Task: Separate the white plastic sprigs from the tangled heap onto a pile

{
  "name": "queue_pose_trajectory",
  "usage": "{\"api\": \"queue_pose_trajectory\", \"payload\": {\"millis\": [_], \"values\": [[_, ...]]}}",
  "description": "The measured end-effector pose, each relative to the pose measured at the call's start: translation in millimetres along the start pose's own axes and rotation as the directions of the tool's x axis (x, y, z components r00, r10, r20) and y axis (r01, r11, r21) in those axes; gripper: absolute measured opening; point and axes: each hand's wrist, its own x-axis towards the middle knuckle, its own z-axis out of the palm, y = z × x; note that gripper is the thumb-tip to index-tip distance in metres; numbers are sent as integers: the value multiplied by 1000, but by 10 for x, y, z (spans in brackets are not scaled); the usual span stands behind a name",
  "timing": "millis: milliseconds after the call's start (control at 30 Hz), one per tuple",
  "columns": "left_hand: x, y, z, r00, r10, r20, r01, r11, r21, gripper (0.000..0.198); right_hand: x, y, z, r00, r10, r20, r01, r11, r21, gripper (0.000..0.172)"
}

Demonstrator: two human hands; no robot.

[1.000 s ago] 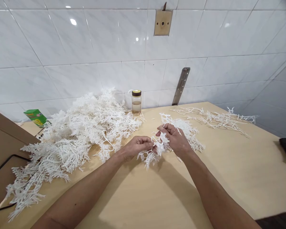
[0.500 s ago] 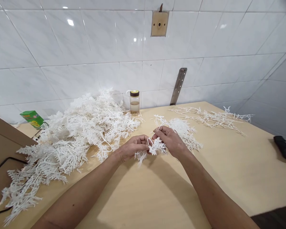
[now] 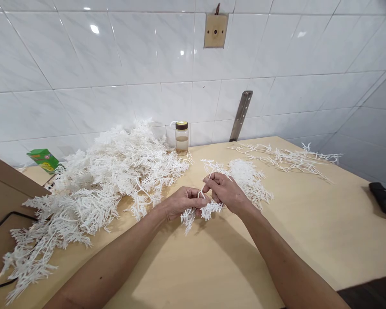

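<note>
Both hands meet over the middle of the wooden table (image 3: 212,266), closed on one white plastic sprig (image 3: 199,211) with feathery branches. My left hand (image 3: 183,201) pinches its left part, and my right hand (image 3: 225,192) grips the right part with fingers curled. The sprig's tips hang just below the fingers. A big heap of the same white sprigs (image 3: 96,189) spreads to the left. A smaller pile of sprigs (image 3: 247,176) lies right behind my right hand.
Thin bare white stems (image 3: 286,159) are scattered at the far right of the table. A small jar with a brown lid (image 3: 182,137) stands by the tiled wall. A green carton (image 3: 43,159) and a cardboard box (image 3: 3,206) sit at the left; a black object (image 3: 384,199) lies at the right edge.
The hands have drawn slightly closer to the wall and turned the sprig, so its branches now hang lower below the fingers. The piles have not moved.
</note>
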Motion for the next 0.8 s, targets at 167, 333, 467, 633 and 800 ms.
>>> {"api": "queue_pose_trajectory", "payload": {"millis": [167, 333, 467, 633, 800], "values": [[17, -13, 12, 999, 35, -20, -34, 999, 16, 39, -13, -20, -25, 1000, -7, -1, 7, 1000, -7, 29], [24, -38, 8, 997, 64, -48, -63, 998, 15, 38, -21, -44, -34, 1000, -11, -24, 10, 999, -43, 29], [40, -56, 31, 988, 81, -134, -89, 994, -55, 36, 1, 9, -43, 1000, -6, -31, 4, 999, -48, 32], [123, -169, 12, 973, -39, -225, -34, 950, -310, 26, 71, 184, -5, 997, -34, -66, 29, 997, -73, 33], [156, -274, -9, 972, -95, -213, -8, 900, -437, 19, 153, 309, 73, 996, -16, -88, 1, 987, -158, 37]]}}
